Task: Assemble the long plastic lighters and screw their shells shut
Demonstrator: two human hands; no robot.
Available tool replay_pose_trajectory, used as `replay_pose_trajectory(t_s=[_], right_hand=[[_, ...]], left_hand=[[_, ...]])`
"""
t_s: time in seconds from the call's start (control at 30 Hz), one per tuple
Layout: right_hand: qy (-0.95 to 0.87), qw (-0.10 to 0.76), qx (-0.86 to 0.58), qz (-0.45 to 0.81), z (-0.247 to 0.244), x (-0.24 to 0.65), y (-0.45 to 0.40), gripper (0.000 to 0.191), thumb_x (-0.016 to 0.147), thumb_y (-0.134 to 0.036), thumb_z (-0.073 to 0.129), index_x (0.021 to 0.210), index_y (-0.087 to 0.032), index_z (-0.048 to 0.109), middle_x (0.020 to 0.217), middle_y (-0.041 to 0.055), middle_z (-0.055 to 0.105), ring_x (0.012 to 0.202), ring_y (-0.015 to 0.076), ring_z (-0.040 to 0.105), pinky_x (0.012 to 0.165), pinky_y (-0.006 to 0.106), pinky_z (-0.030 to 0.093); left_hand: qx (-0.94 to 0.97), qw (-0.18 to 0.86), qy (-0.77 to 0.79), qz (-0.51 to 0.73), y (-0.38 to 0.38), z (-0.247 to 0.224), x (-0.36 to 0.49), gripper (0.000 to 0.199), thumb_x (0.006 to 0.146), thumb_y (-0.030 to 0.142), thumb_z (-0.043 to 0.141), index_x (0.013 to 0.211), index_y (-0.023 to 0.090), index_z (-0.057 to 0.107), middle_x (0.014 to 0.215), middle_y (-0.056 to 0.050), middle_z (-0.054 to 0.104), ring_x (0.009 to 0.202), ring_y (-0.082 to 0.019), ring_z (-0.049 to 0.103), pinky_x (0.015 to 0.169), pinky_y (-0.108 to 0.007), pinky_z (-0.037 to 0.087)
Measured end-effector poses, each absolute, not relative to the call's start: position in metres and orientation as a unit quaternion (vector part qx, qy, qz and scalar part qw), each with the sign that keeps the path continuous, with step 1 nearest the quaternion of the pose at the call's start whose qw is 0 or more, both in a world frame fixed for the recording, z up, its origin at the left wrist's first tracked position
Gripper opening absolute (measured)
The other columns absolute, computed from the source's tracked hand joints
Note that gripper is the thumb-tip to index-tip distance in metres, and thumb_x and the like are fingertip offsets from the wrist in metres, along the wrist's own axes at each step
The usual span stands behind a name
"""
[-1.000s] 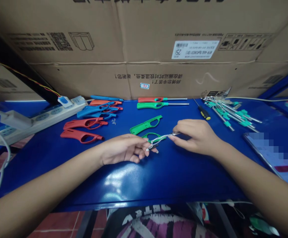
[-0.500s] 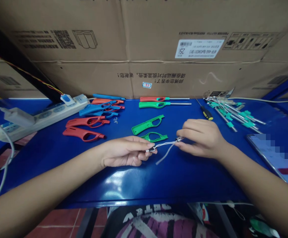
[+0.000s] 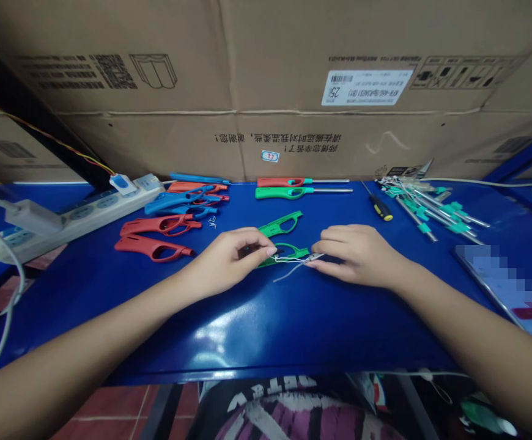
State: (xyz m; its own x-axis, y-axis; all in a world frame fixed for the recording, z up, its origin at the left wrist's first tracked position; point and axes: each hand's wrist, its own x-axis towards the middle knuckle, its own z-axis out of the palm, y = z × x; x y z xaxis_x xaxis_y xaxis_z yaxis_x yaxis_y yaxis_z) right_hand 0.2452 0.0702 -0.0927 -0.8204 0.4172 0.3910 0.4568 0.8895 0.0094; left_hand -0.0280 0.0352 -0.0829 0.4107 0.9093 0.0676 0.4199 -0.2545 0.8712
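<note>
Thumb and forefinger of the left hand close narrowly on a small black cylindrical part above a green plastic half-shell; whether the part touches the shell cannot be told. The right hand pinches the end of a silver metal tube, mostly hidden by the fingers. Thin white wires span the gap, a pale flexible hose trailing loose toward the near side.

The step appears to be steadying the wired part over the shell. It likely calls for a light grip, both ends kept level, slack in the wires and the hose clear of the shell's rim.

Just beyond lies a second green plastic half-shell, making two. Farther off are two long-barrelled lighters, one red-handled and one green-handled. Left: two red plastic handle shells, a stack of blue and orange shells too overlapped to count, a few tiny screws and one white power strip. Right: one black-and-yellow screwdriver, a tangled heap of metal tubes with teal fittings, uncountable, and one phone.
</note>
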Motion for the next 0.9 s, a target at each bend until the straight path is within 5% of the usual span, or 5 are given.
replay_pose_trajectory(t_s=[0.27,0.7,0.9], right_hand=[[-0.951,0.198,-0.227,-0.074,-0.0923,0.2482,0.0729,0.033,0.102,-0.043,0.050,0.089,-0.019,0.069,0.077,0.0029,0.067,0.071,0.0149,0.060,0.062,0.028,0.038],[-0.947,0.206,-0.237,-0.072,-0.0920,0.2487,0.0726,0.028,0.101,-0.037,0.053,0.093,-0.017,0.070,0.079,0.0033,0.068,0.072,0.0151,0.062,0.062,0.027,0.039],[-0.940,0.223,-0.247,-0.079,-0.0924,0.2469,0.0714,0.026,0.100,-0.037,0.055,0.093,-0.017,0.071,0.078,0.0029,0.068,0.072,0.0155,0.063,0.062,0.027,0.041]], left_hand=[[0.629,0.601,0.439,0.224,0.0373,-0.0818,-0.0288,0.021,0.083,0.032,0.071,0.096,0.015,0.076,0.072,0.000,0.068,0.058,-0.009,0.054,0.058,-0.023,0.046],[0.726,0.444,0.427,0.305,0.0340,-0.0864,-0.0283,0.019,0.085,0.031,0.072,0.093,0.014,0.076,0.084,-0.003,0.064,0.073,-0.012,0.059,0.065,-0.025,0.046],[0.632,0.586,0.433,0.266,0.0321,-0.0842,-0.0243,0.017,0.082,0.027,0.076,0.093,0.014,0.075,0.082,-0.003,0.070,0.069,-0.011,0.062,0.067,-0.024,0.051]])
